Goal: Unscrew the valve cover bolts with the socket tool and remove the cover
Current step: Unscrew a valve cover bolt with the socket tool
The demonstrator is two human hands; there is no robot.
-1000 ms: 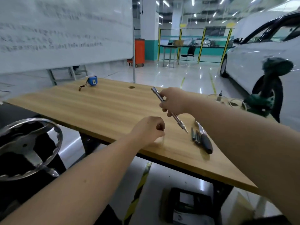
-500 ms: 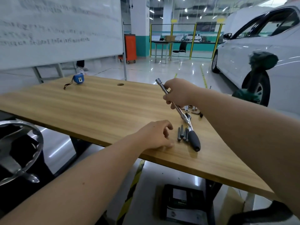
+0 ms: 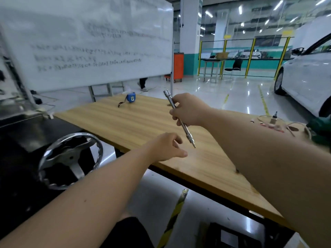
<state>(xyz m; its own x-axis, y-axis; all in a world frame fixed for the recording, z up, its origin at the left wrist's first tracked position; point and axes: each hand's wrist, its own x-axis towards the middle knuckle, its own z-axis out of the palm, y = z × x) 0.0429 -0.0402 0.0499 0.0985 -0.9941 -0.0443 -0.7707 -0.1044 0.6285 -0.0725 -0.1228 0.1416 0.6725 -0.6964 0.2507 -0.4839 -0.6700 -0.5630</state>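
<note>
My right hand [image 3: 188, 110] grips a long silver socket extension bar [image 3: 189, 135] by its middle, holding it tilted above the wooden table [image 3: 136, 122], square drive tip down and socket end up. My left hand [image 3: 166, 146] hovers just below and left of the bar's lower tip, fingers loosely curled and holding nothing. No valve cover or bolts show in this view; my right forearm hides the part of the table to the right.
A blue tape measure [image 3: 131, 98] lies at the table's far edge. A chrome handwheel [image 3: 69, 158] on a dark stand sits at the left. A whiteboard [image 3: 86, 42] stands behind, a white car [image 3: 304, 83] to the right, small parts and wires [image 3: 274, 122] at the table's right end.
My view has swung left, so the ratchet handle and loose bolts on the table are out of sight. My left hand has lifted off the table. The right hand still holds the bar.
</note>
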